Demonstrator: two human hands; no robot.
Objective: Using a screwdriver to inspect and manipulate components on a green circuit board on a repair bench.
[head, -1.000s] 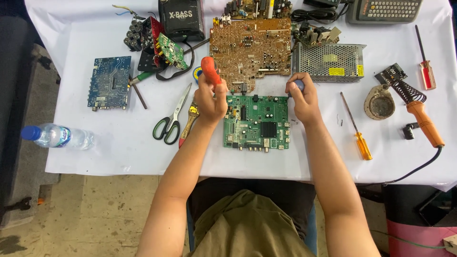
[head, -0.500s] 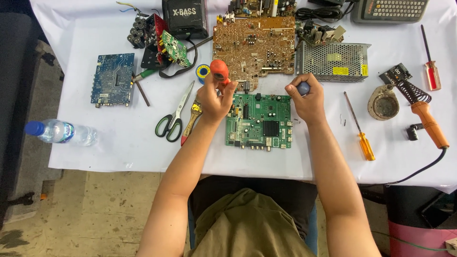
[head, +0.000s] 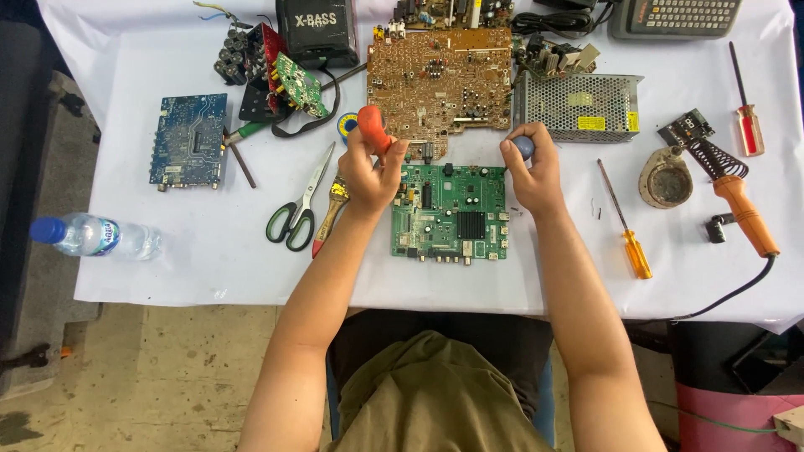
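Green circuit board [head: 452, 213] flat on the bench [head: 209, 251], between the 2 hands, left hand [head: 368, 172] clamped on an orange-handled tool [head: 374, 128] at its upper-left corner, right hand [head: 529, 167] gripping a small blue-grey knob [head: 523, 146] at the upper-right corner, scissors [head: 300, 205] just left.

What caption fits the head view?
Left hand holds an orange-handled tool, right hand a blue-handled one, above a green circuit board.

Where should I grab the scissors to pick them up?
By the green loop handles, coming from the near table edge. The scissors lie flat and closed, loops toward the person, pointed blades aimed away, so fingers slip into the loops well away from the tips.
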